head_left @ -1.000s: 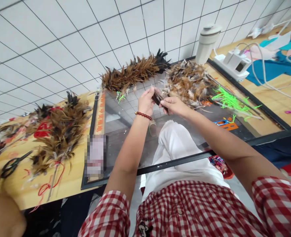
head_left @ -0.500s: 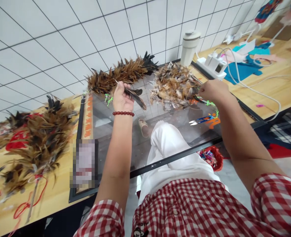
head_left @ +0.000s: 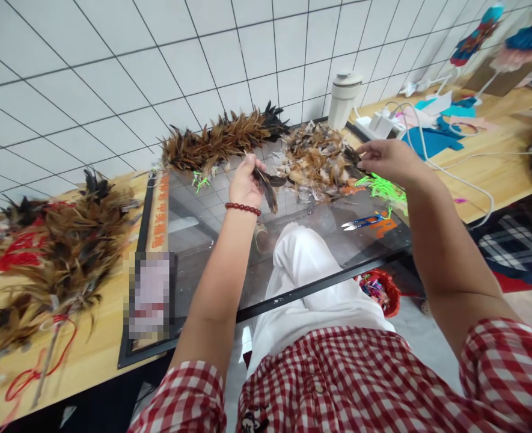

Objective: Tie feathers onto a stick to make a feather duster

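One dark feather [head_left: 351, 156] now at right hand [head_left: 389, 161]

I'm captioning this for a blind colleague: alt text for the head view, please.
The left hand holds dark feathers above a black-framed, glossy panel, while the right hand is at the edge of a loose feather pile. Blue snips lie on the panel.

A wooden table [head_left: 92, 355] carries a black-framed glass panel [head_left: 202, 252]. On the panel lie a feather garland [head_left: 218, 141] along the far edge, a feather pile [head_left: 315, 159], green strips [head_left: 380, 186] and blue snips [head_left: 363, 222] towards the right. A cup [head_left: 343, 102] stands by the far right corner. On the wood, a feather bundle [head_left: 74, 246] lies left, blue cloth [head_left: 439, 139] and a power strip [head_left: 365, 126] right.
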`<state>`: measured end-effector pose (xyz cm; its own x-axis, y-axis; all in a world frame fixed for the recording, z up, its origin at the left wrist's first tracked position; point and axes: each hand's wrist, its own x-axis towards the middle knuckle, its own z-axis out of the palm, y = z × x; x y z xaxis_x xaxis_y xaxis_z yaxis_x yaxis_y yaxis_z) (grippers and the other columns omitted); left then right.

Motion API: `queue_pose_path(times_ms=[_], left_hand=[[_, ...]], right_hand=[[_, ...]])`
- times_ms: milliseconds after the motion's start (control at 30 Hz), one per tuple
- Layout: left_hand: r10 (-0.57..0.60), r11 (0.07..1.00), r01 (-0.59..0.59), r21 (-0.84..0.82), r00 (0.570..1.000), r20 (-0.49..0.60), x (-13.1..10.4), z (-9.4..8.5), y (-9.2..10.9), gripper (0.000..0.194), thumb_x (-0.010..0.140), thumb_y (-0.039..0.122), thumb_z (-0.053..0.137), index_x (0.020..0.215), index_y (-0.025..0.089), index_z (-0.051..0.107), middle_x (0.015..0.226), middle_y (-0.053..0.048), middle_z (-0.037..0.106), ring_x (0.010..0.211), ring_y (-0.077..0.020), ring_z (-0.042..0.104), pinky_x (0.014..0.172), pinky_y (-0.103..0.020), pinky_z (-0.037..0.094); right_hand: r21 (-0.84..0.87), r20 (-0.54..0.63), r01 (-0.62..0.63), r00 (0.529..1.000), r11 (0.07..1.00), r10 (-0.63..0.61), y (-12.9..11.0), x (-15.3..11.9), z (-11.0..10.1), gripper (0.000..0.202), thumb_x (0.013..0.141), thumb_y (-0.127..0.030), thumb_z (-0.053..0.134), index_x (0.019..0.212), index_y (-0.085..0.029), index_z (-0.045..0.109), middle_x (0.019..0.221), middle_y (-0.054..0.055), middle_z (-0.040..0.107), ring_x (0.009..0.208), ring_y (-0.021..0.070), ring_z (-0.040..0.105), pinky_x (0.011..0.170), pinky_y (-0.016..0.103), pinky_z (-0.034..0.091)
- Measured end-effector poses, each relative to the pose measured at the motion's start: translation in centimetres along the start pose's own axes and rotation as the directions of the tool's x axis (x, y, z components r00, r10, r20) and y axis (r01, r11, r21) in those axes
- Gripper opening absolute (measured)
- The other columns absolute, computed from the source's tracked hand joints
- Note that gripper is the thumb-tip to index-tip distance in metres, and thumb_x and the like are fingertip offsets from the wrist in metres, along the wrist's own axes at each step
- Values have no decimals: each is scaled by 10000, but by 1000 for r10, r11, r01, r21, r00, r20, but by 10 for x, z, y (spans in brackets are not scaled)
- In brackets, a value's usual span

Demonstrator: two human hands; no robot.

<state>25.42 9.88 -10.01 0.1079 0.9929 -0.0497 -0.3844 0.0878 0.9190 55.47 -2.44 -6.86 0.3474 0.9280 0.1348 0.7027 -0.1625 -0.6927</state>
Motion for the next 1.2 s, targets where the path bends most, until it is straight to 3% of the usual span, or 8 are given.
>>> queue_pose_path(times_ms=[100, 200, 300, 400, 733, 933, 1067, 1200], left_hand=[[-157, 986, 158, -46, 987, 39, -16, 13, -7, 251, 783, 396, 833, 813, 202, 677, 675, 13, 661, 684, -122, 684, 646, -231, 548], [-280, 956, 288, -50, 952, 120, -32, 25, -10, 175, 821, 259, 795, 771, 164, 657, 658, 13, 659, 600, -91, 638, 625, -229, 523], [-376, 922, 386, -28, 910, 173, -43, 33, -14, 142, 826, 183, 772, 761, 143, 652, 669, -3, 681, 589, -94, 644, 627, -238, 512], [-412, 905, 425, -34, 892, 185, -48, 37, -22, 128, 809, 181, 787, 783, 144, 667, 716, -15, 713, 624, -104, 665, 644, -246, 498], [-392, 894, 427, -136, 892, 224, -42, 34, -39, 191, 788, 311, 833, 813, 194, 685, 711, 25, 690, 623, -95, 608, 709, -255, 491], [-298, 929, 338, -149, 925, 235, -42, 34, -37, 179, 844, 281, 780, 753, 167, 677, 685, 0, 669, 653, -103, 632, 726, -249, 523], [-217, 961, 223, -163, 975, 56, -31, 27, -33, 191, 853, 343, 777, 802, 182, 687, 780, -17, 716, 791, -136, 695, 790, -265, 555], [-167, 972, 167, -166, 986, 14, -28, 24, -26, 156, 865, 296, 764, 816, 169, 686, 802, -27, 738, 813, -136, 710, 793, -261, 587]], right_hand=[[397, -12, 37, 999, 917, -35, -9, 6, 23, 233, 810, -161, 755, 1036, -129, 710, 759, 31, 678, 663, 145, 657, 688, 345, 571], [695, -20, 46, 999, 718, -45, -19, 11, 63, 208, 801, -289, 799, 836, -172, 631, 728, 19, 655, 687, 153, 688, 653, 312, 594], [826, -178, 176, 983, 535, -48, -32, 7, 99, 359, 728, -433, 859, 798, -208, 589, 806, 19, 692, 797, 165, 724, 756, 320, 629], [845, -273, 268, 960, 464, -57, -41, -9, 122, 421, 656, -502, 898, 859, -220, 659, 906, 32, 739, 872, 174, 735, 848, 328, 629], [776, -151, 270, 957, 570, -247, -47, -38, 132, 406, 655, -575, 875, 798, -226, 726, 938, 54, 767, 999, 218, 720, 1038, 409, 557], [872, 25, 57, 987, 486, -161, -45, -36, 134, 513, 612, -615, 879, 799, -209, 629, 829, 39, 728, 701, 154, 683, 748, 329, 606], [879, -50, 38, 999, 476, 14, -31, -21, 130, 527, 669, -658, 791, 803, -228, 518, 755, 1, 657, 592, 110, 584, 570, 246, 501], [794, -204, 121, 976, 596, 74, -20, -9, 125, 479, 776, -694, 651, 825, -235, 525, 758, -1, 596, 603, 115, 533, 539, 240, 434]])
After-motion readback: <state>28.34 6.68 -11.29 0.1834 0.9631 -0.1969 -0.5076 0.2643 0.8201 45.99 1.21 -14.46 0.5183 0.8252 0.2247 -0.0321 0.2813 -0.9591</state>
